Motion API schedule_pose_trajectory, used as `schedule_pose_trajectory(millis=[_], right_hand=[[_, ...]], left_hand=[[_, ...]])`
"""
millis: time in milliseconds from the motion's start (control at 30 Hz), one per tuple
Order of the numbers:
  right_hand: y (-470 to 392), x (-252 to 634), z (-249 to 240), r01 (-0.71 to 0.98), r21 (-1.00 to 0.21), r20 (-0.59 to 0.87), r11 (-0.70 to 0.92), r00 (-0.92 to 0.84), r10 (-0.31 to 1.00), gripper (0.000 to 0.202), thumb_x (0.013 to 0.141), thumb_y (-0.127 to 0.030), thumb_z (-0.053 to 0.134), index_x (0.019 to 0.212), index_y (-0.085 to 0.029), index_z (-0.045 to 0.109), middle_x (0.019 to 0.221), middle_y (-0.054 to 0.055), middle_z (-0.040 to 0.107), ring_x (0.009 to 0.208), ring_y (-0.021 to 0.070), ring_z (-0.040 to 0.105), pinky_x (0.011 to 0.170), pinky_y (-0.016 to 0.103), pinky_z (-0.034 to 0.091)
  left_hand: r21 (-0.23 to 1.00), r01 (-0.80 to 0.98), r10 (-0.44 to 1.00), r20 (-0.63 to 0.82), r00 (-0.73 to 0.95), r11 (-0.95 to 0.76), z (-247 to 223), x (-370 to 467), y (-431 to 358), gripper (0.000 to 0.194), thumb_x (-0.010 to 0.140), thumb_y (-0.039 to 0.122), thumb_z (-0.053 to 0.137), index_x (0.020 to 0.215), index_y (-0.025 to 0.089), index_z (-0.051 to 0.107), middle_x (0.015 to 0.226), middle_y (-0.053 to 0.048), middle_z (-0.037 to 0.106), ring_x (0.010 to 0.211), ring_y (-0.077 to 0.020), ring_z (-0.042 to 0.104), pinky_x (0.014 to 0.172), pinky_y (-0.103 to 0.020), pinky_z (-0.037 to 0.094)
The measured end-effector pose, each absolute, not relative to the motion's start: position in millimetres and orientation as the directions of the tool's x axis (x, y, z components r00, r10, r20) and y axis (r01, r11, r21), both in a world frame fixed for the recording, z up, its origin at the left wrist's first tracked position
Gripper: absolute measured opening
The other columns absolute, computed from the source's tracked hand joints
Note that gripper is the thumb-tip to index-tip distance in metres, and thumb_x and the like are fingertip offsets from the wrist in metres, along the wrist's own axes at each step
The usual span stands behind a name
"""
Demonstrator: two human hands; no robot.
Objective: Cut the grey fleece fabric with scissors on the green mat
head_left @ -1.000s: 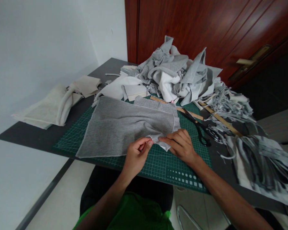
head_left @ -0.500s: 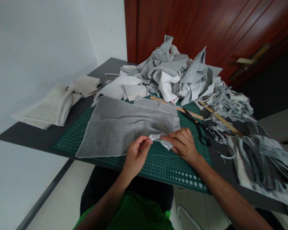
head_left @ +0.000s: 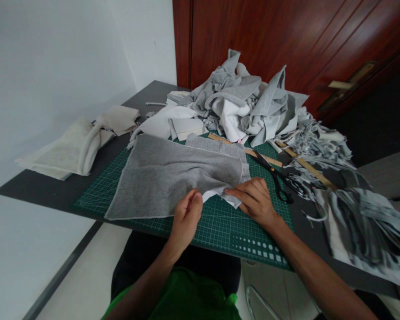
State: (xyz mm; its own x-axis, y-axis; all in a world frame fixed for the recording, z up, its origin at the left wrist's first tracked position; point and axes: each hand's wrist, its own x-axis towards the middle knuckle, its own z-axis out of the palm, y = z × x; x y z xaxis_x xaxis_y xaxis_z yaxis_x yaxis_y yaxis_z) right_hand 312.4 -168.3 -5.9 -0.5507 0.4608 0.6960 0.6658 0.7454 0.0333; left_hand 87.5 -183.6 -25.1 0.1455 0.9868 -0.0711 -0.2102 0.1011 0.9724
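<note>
A green shirt (head_left: 190, 295) and dark trousers (head_left: 136, 262) are nearest, with a metal tube (head_left: 258, 302) over the pale floor (head_left: 83, 271) to the right. Above them is the near edge of a dark table (head_left: 30, 189), where a green mat (head_left: 216, 231) lies, marked with a white grid and, near its right corner, rows of white dots and squares.

Over the mat, the left hand (head_left: 186, 215) pinches the near edge of a grey cloth (head_left: 160, 178), thumb against curled fingers in a narrow grip. The right hand (head_left: 256, 202) holds the cloth near its right corner, also narrowly, between thumb and fingers. Between the hands, the edge is raised and turned to show its white underside; the rest of the cloth lies spread on the mat, with creases running from the grip.

To the right, a bundle of strips (head_left: 370, 231) lies at the table's edge. Black scissors (head_left: 276, 175) rest beyond the right hand, their blades by a wooden ruler (head_left: 266, 158). A smaller grey piece (head_left: 216, 141) shows past the cloth's far edge. To the left are folded cream cloths (head_left: 73, 151). Farther back, a heap of grey and white fabric (head_left: 246, 95) stands before a red-brown door (head_left: 286, 35).
</note>
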Motion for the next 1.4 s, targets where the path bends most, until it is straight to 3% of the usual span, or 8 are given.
schedule_pose_trajectory(millis=[167,267,367,500,700,867,1033,1400], right_hand=[[-167,314,-8,0.669,0.024,0.696,0.743,-0.545,0.468,0.032,0.098,-0.021,0.053,0.128,-0.026,0.064,0.094,0.005,0.066,0.084,0.0187,0.055,0.075,0.036,0.037],[-166,316,-9,0.677,0.006,0.703,0.736,-0.526,0.478,0.034,0.096,-0.019,0.055,0.129,-0.027,0.063,0.095,0.004,0.066,0.085,0.0188,0.055,0.076,0.036,0.038],[-166,316,-9,0.689,-0.014,0.702,0.725,-0.509,0.497,0.035,0.095,-0.018,0.057,0.129,-0.027,0.062,0.094,0.004,0.065,0.086,0.0192,0.054,0.077,0.036,0.038],[-165,316,-7,0.704,-0.039,0.699,0.709,-0.488,0.522,0.033,0.093,-0.017,0.059,0.124,-0.026,0.066,0.091,0.004,0.064,0.085,0.0196,0.055,0.075,0.035,0.038],[-164,316,-6,0.667,-0.09,0.703,0.74,-0.483,0.521,0.034,0.094,-0.019,0.057,0.126,-0.027,0.065,0.094,0.004,0.062,0.085,0.0193,0.055,0.077,0.036,0.039],[-169,312,-5,0.643,-0.031,0.695,0.765,-0.537,0.479,0.028,0.097,-0.024,0.053,0.121,-0.026,0.068,0.092,0.005,0.063,0.085,0.0189,0.056,0.077,0.035,0.04],[-174,306,-1,0.609,0.028,0.689,0.793,-0.586,0.426,0.029,0.098,-0.022,0.052,0.122,-0.025,0.068,0.092,0.005,0.064,0.086,0.0189,0.055,0.077,0.035,0.041],[-172,305,2,0.599,0.087,0.649,0.796,-0.64,0.411,0.031,0.097,-0.018,0.055,0.124,-0.026,0.068,0.09,0.004,0.066,0.085,0.017,0.055,0.076,0.033,0.041]], left_hand=[[0.979,-0.201,0.999,0.04,0.019,-0.035,-24,85,-185,0.047,0.098,0.05,0.044,0.063,0.02,0.034,0.058,0.006,0.029,0.053,-0.0086,0.029,0.051,-0.024,0.028],[0.997,-0.069,0.989,0.048,0.141,-0.038,-18,85,-185,0.033,0.096,0.045,0.05,0.074,0.02,0.046,0.063,0.005,0.039,0.057,-0.0094,0.038,0.055,-0.023,0.033],[0.985,0.075,0.937,0.126,0.326,-0.158,-12,88,-186,0.014,0.093,0.034,0.057,0.095,0.02,0.056,0.083,0.0,0.058,0.076,-0.0134,0.054,0.07,-0.026,0.044],[0.917,0.169,0.866,0.263,0.425,-0.361,-10,92,-187,0.013,0.094,0.022,0.053,0.104,0.022,0.062,0.107,-0.006,0.066,0.105,-0.0209,0.059,0.094,-0.036,0.045],[0.973,0.162,0.95,0.112,0.29,-0.164,-13,93,-186,0.022,0.096,0.038,0.052,0.101,0.019,0.063,0.091,-0.004,0.068,0.079,-0.0158,0.063,0.067,-0.027,0.047],[0.982,0.114,0.929,0.101,0.356,-0.15,-8,97,-185,0.046,0.101,0.043,0.039,0.074,0.018,0.066,0.077,-0.004,0.067,0.08,-0.0171,0.064,0.082,-0.03,0.047],[0.988,0.118,0.963,0.065,0.263,-0.099,-9,100,-182,0.038,0.098,0.044,0.046,0.076,0.018,0.064,0.077,-0.002,0.064,0.077,-0.0161,0.058,0.075,-0.029,0.043],[0.999,0.011,0.937,0.045,0.346,-0.052,-16,90,-174,0.029,0.092,0.042,0.057,0.076,0.018,0.061,0.069,0.0,0.056,0.069,-0.0139,0.053,0.062,-0.023,0.042]])
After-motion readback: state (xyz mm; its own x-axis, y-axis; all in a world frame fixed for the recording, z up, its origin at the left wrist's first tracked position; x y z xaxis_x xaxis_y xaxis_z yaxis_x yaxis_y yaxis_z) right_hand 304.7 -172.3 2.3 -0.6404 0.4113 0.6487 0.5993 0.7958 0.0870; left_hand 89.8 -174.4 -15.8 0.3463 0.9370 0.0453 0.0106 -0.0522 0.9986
